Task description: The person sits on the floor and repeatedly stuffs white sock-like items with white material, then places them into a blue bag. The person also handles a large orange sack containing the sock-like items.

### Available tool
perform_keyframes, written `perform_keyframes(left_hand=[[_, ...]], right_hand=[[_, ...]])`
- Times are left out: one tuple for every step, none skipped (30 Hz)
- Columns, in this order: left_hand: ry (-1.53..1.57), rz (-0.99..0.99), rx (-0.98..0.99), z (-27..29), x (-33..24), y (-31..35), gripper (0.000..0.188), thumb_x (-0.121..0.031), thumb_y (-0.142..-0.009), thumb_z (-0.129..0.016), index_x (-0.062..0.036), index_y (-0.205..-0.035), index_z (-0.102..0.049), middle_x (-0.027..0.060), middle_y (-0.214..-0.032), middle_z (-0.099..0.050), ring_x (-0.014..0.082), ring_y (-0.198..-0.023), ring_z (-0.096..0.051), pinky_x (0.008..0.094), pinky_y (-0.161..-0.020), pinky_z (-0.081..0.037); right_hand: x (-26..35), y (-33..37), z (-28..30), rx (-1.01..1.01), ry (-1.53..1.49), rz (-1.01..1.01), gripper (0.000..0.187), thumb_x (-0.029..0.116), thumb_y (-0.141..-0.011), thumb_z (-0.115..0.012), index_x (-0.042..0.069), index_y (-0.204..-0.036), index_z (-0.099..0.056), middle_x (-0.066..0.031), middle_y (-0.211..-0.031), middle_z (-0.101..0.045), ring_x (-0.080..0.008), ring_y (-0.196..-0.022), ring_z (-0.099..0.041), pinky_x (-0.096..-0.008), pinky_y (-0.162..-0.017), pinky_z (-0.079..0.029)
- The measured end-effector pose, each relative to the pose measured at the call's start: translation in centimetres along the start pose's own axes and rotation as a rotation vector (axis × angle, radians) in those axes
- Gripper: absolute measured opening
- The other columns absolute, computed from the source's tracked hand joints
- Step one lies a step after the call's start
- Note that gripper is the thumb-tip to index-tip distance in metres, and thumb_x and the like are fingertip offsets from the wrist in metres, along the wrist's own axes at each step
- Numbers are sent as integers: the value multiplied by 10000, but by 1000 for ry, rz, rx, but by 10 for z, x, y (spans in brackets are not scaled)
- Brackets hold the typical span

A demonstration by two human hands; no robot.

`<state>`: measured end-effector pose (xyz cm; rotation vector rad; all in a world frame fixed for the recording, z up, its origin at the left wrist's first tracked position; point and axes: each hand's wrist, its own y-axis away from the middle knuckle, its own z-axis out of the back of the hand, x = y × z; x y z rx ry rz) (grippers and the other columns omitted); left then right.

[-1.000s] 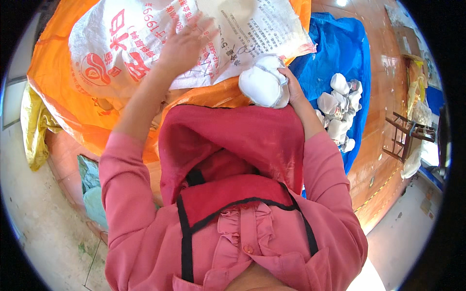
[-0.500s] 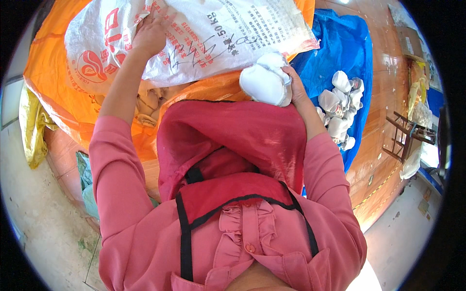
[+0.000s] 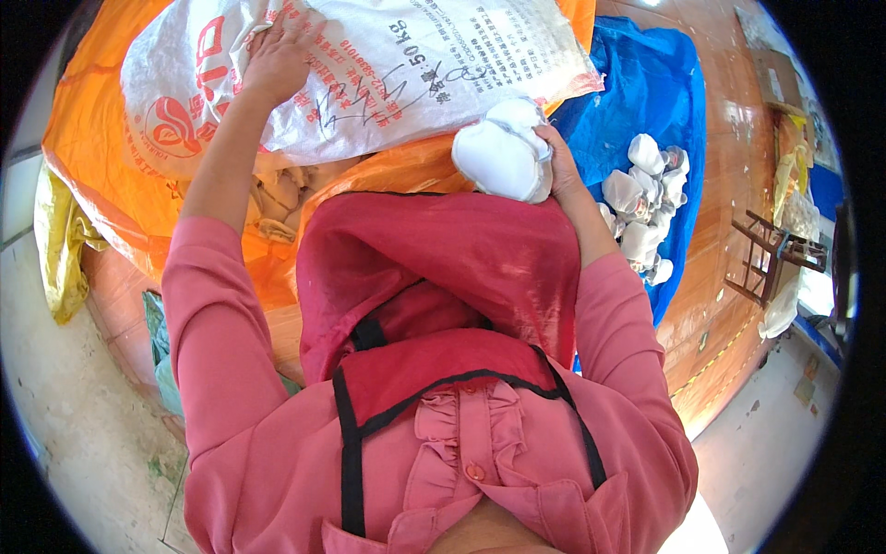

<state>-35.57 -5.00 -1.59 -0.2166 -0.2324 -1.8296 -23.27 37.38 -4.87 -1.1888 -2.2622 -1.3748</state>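
Note:
My left hand [image 3: 281,63] lies on a white woven sack [image 3: 406,115] with red and black print, its fingers stretched out over the cloth. The sack rests across an orange plastic sheet or bag [image 3: 92,138]. Through a gap below it, tan pieces [image 3: 277,196] show; I cannot tell their kind. Just above my lap, my right hand [image 3: 559,159] is closed on the right side of a white padded bundle [image 3: 494,159], rounded and seamed like small soft shoes. Part of its grip is hidden behind the bundle.
To the right, a blue plastic sheet [image 3: 637,83] holds several similar white bundles [image 3: 646,198]. A dark wooden stool [image 3: 771,254] is farther right on the reddish floor, near a cardboard box [image 3: 780,78]. A yellow bag [image 3: 60,245] lies at the left. A red apron [image 3: 434,240] covers my lap.
My left hand has slid slightly left and nearer across the sack, and its forearm has shifted left too. My right hand and the white bundle stay almost where they were.

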Motion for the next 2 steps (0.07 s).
perform_keyframes(left_hand=[[11,-5,-24,-3,1,-1,635,-203,-912,-531,-304,-1493,-297,-11,-1584,-206,259,-1476,-109,461,-1192,-132],[1,-3,4,-5,2,-3,638,-215,-913,-539,-300,-1496,-292,-3,-1585,-203,258,-1477,-109,455,-1193,-127]], right_hand=[[1,1,-1,1,-1,-9,626,221,-817,-584,51,-1391,-402,-187,-1250,-583,-319,-1093,-605,-418,-971,-488],[2,1,-1,-1,-2,-7,626,221,-817,-584,51,-1391,-402,-187,-1250,-583,-319,-1093,-605,-418,-971,-488]])
